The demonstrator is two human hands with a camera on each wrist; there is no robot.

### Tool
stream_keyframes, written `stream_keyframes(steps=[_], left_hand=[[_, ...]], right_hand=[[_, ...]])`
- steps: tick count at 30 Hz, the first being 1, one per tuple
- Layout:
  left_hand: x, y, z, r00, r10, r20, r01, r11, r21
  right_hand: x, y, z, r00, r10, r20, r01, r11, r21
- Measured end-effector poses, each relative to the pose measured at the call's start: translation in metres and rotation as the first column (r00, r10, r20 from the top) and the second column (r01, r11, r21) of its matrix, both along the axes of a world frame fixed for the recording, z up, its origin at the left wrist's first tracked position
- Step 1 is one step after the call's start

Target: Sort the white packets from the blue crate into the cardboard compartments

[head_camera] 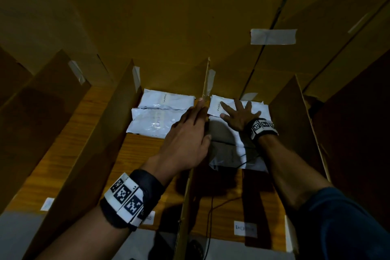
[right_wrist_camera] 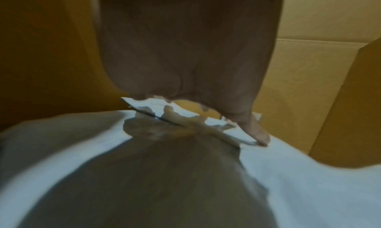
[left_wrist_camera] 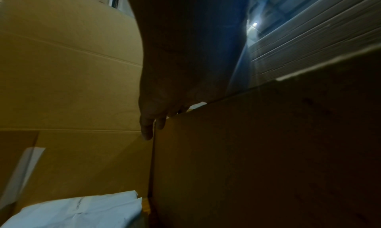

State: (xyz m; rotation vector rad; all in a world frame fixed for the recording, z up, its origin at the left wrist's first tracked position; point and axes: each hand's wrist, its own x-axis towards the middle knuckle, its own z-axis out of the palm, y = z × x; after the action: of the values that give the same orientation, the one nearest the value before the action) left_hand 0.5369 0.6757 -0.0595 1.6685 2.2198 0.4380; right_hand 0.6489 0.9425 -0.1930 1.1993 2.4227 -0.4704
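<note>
Head view, dim light. The right hand [head_camera: 239, 115] lies flat, fingers spread, palm down on the rearmost white packet [head_camera: 236, 104] in the compartment right of centre. That packet sits at the back, against the cardboard back wall [head_camera: 168, 27], overlapping more white packets [head_camera: 238, 154] that run toward the lower part of the frame. In the right wrist view the fingertips [right_wrist_camera: 259, 133] press on the white surface; nothing is pinched.

The left hand [head_camera: 185, 139] reaches over the upright cardboard divider [head_camera: 185, 207] at frame centre. Its fingers are straight and close together, laid along the divider's top edge, with the thumb on the right side. Whether it clasps the edge or only rests on it cannot be told. The left wrist view shows the fingers [left_wrist_camera: 148, 125] hanging relaxed beside the divider face.

The centre-left compartment holds two white packets [head_camera: 160, 114], one behind the other, near the back wall. They lie on a wooden surface [head_camera: 69, 143].

Small white labels [head_camera: 244, 228] are stuck at the front of the compartments. Strips of tape [head_camera: 273, 36] hold the cardboard joints. A thin dark cable [head_camera: 211, 217] runs along the right compartment's floor. Both wrists carry bands with black-and-white markers [head_camera: 126, 198].
</note>
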Motion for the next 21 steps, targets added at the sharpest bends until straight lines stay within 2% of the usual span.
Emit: stream_keyframes(steps=[8, 10, 12, 13, 16, 18, 21], left_hand=[[0.007, 0.003, 0.003, 1.000, -0.001, 0.022, 0.001, 1.000, 0.011], [0.006, 0.002, 0.004, 0.997, 0.016, 0.072, -0.018, 1.000, 0.026], [0.006, -0.003, 0.008, 0.990, 0.032, 0.137, -0.042, 0.997, 0.071], [0.007, -0.007, 0.013, 0.987, 0.040, 0.156, -0.055, 0.994, 0.092], [0.012, -0.029, 0.026, 0.987, 0.084, 0.139, -0.099, 0.990, 0.103], [0.015, -0.052, 0.031, 0.988, 0.091, 0.129, -0.106, 0.987, 0.119], [0.019, -0.096, 0.035, 0.986, 0.068, 0.155, -0.090, 0.985, 0.144]], right_hand=[[0.000, -0.007, 0.007, 0.998, 0.056, -0.029, -0.057, 0.998, -0.037], [0.000, -0.004, 0.007, 0.988, 0.082, -0.132, -0.085, 0.996, -0.016], [0.002, -0.006, 0.008, 0.957, 0.159, -0.241, -0.144, 0.986, 0.081], [0.006, -0.015, 0.017, 0.935, 0.150, -0.321, -0.115, 0.986, 0.124], [0.026, -0.078, 0.070, 0.801, 0.057, -0.596, 0.056, 0.984, 0.170], [0.045, -0.125, 0.091, 0.736, 0.092, -0.671, 0.079, 0.972, 0.219], [0.076, -0.202, 0.120, 0.683, 0.126, -0.719, 0.092, 0.962, 0.256]])
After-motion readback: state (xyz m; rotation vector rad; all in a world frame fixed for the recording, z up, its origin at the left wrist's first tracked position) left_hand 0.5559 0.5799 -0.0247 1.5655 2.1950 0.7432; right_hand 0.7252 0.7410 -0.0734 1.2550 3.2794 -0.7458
